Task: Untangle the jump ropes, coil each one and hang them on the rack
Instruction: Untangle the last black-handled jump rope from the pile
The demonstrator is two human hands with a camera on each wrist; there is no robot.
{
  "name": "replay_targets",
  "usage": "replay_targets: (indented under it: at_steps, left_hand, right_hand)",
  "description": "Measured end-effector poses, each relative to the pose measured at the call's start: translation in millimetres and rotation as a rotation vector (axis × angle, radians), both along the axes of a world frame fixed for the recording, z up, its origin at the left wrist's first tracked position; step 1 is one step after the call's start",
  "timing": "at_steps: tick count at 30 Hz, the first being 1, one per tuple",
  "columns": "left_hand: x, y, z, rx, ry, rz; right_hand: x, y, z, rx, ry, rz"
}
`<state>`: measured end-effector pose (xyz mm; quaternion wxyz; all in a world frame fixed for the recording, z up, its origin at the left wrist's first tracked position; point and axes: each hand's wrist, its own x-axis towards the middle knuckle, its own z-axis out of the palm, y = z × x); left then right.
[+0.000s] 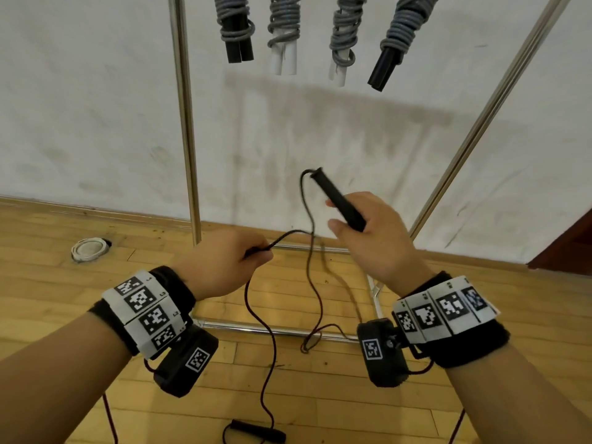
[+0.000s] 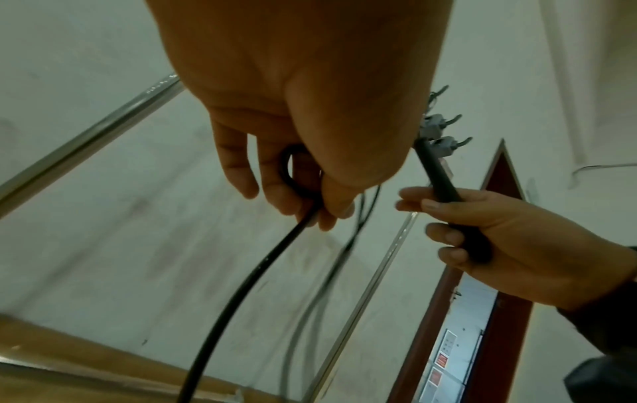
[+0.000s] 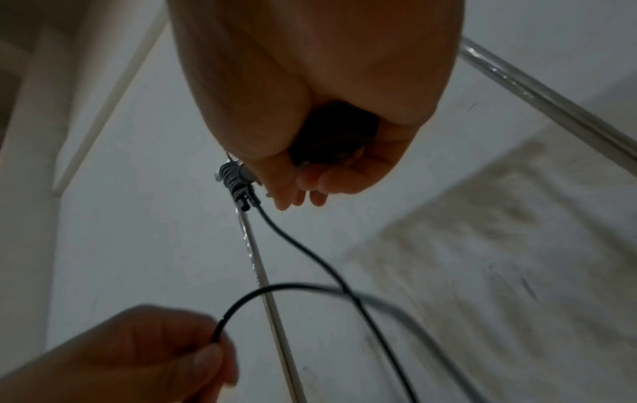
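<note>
My right hand (image 1: 368, 232) grips one black handle (image 1: 339, 200) of a dark jump rope, the handle pointing up and left. Its thin cord (image 1: 307, 200) leaves the handle's top, drops, and runs to my left hand (image 1: 237, 261), which pinches it between thumb and fingers. In the left wrist view the cord (image 2: 241, 286) loops through those fingers (image 2: 275, 196) and hangs down. From there it trails to the floor, where the other black handle (image 1: 259, 432) lies near the bottom edge. The right wrist view shows the cord (image 3: 310, 259) arcing to my left hand (image 3: 144, 351).
A metal rack stands against the white wall, with a left upright (image 1: 185, 123), a slanted right upright (image 1: 480, 123) and a base bar (image 1: 272, 330) on the wooden floor. Several coiled grey ropes (image 1: 285, 30) with black or white handles hang above. A round floor fitting (image 1: 89, 248) sits left.
</note>
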<state>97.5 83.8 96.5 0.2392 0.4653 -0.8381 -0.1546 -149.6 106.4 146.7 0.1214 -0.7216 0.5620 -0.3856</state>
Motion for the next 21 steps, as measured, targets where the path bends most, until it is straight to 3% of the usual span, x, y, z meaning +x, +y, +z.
replay_targets:
  at_steps: [4,7,10,15,19,21]
  left_hand:
    - [-13,8,12,-0.095,-0.053,-0.113]
    - [-16,11,18,-0.099,-0.016,-0.127]
    - [-12,10,22,-0.101,0.055,-0.095]
    - [-5,4,12,0.053,0.065,-0.026]
    - [5,-2,4,0.174,0.133,-0.012]
    - [14,-6,1,0.182,0.064,-0.042]
  right_hand:
    - [29,3,-4,0.032,0.218,0.175]
    - [38,4,-11,0.077,0.268,0.208]
    - [34,2,-19,0.065,0.202,0.159]
    - [24,-5,-25,0.004,0.147,0.050]
    - [9,-14,-23,0.006,-0.023,-0.005]
    - [1,-18,-21,-0.012,-0.094,-0.033]
